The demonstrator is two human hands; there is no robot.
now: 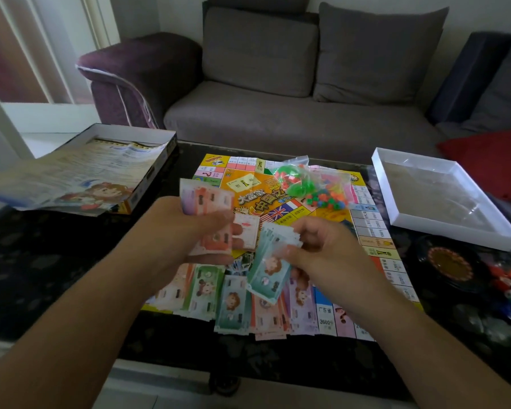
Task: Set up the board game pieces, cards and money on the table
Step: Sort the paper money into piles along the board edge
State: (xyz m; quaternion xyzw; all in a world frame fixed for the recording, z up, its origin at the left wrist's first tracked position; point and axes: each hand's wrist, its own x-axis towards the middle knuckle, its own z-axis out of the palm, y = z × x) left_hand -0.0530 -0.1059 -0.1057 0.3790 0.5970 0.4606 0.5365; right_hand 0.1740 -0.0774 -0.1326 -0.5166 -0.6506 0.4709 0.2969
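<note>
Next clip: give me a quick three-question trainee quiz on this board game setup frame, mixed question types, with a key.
1. True or false: the bag of pieces lies unopened on the board.
2. Which notes does the right hand hold? A) green B) orange C) purple
3. Fill in: the white tray sits to the ___ of the board.

Key:
1. True, it looks sealed, pieces inside.
2. A. The left hand grips the orange notes; the green notes are in the right.
3. Right; the box with the leaflet is on the left.
</note>
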